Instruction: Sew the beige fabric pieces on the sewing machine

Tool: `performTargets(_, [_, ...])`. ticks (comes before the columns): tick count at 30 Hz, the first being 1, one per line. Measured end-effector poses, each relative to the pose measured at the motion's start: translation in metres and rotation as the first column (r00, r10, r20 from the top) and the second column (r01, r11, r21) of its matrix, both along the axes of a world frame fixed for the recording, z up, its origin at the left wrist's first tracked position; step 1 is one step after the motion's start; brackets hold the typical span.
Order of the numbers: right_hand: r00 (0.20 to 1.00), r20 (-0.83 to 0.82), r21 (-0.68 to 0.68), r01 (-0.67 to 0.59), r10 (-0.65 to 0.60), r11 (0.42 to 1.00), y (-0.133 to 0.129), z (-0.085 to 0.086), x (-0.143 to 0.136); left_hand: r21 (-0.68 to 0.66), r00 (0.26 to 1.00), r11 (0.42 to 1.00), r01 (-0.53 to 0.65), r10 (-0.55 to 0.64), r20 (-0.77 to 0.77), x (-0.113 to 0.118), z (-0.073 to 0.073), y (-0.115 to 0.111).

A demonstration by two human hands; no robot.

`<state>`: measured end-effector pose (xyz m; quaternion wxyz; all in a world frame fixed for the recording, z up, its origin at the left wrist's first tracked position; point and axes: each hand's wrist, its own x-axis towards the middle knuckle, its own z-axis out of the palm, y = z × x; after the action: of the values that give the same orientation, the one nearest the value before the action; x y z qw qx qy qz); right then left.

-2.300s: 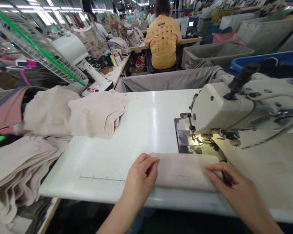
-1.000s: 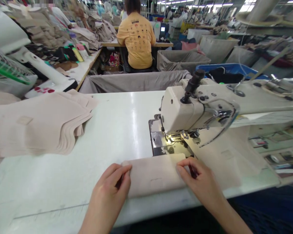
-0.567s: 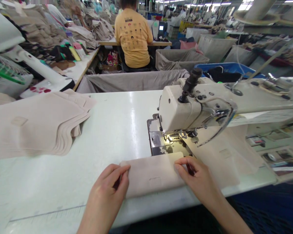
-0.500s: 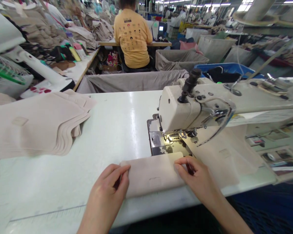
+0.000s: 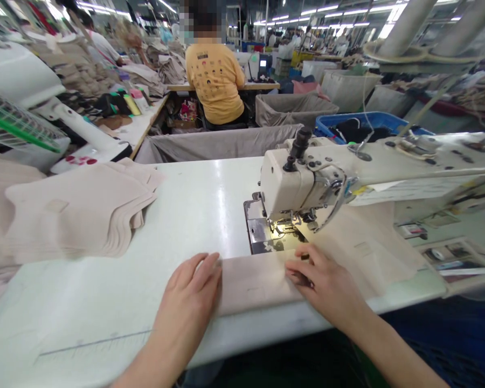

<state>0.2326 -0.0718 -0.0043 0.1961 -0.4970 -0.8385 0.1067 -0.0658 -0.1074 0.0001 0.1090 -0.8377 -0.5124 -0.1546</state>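
Observation:
A folded beige fabric piece [image 5: 253, 283] lies along the table's front edge, just in front of the sewing machine [image 5: 285, 186]. My left hand [image 5: 192, 296] is at its left end, fingers pressed together over the edge and thumb hidden behind them. At the other end, my right hand [image 5: 319, 280] pinches the top right corner between thumb and fingers. The lit metal needle plate [image 5: 262, 229] sits right behind the fabric. Another beige fabric panel [image 5: 355, 248] spreads flat to the right, under the machine arm.
On the left lies a stack of beige fabric panels [image 5: 81, 210]. Behind it stands a white lamp-like arm [image 5: 84, 129] beside a fan [image 5: 20, 118]. Cloth-lined bins [image 5: 222, 143] and a blue basket [image 5: 321, 126] are beyond the table. A person in a yellow shirt [image 5: 214, 81] sits farther back.
My left hand has turned from a fingertip pinch to laying its fingers over the fabric's left end. My right hand keeps its corner, fingers slightly shifted. The camera view has tilted up a little.

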Motion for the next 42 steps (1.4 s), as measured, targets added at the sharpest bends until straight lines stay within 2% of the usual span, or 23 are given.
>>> performTargets(2, [0.998, 0.044, 0.086, -0.059, 0.055, 0.995, -0.002, -0.003, 0.002, -0.14, 0.994, 0.99, 0.032, -0.046, -0.1, -0.001, 0.005, 0.011])
performTargets(5, [0.998, 0.042, 0.131, -0.053, 0.047, 0.99, -0.006, -0.01, 0.001, -0.321, 0.974, 0.945, -0.067, -0.008, -0.227, 0.013, 0.02, 0.034])
performTargets(9, [1.0, 0.014, 0.139, 0.017, -0.019, 0.99, -0.011, -0.015, -0.007, -0.347, 0.959, 0.907, -0.239, 0.164, -0.231, 0.053, 0.033, 0.064])
performTargets(12, [0.998, 0.015, 0.114, 0.051, -0.053, 0.992, -0.014, -0.014, -0.014, -0.293, 0.96, 0.926, -0.238, 0.178, -0.217, 0.074, 0.027, 0.088])
performTargets(14, [0.998, 0.014, 0.082, 0.059, -0.061, 0.995, -0.015, -0.013, -0.018, -0.294, 0.974, 0.937, -0.189, 0.14, -0.178, 0.076, 0.019, 0.106])
performTargets(17, [0.999, 0.009, 0.066, 0.046, -0.047, 0.997, -0.015, -0.013, -0.026, -0.325, 0.994, 0.945, -0.022, -0.014, -0.108, 0.068, 0.01, 0.133])
performTargets(21, [0.999, 0.037, 0.101, 0.025, -0.028, 0.995, -0.014, -0.015, -0.031, -0.312, 0.987, 0.941, 0.133, -0.155, -0.048, 0.061, 0.006, 0.157])
performTargets(29, [0.998, 0.05, 0.118, 0.018, -0.024, 0.993, -0.007, -0.015, -0.031, -0.299, 0.965, 0.921, 0.249, -0.264, -0.01, 0.063, 0.005, 0.17])
performTargets(42, [0.997, 0.079, 0.063, -0.032, 0.027, 0.997, 0.002, -0.007, -0.031, -0.296, 0.966, 0.926, 0.236, -0.256, -0.032, 0.061, 0.002, 0.174])
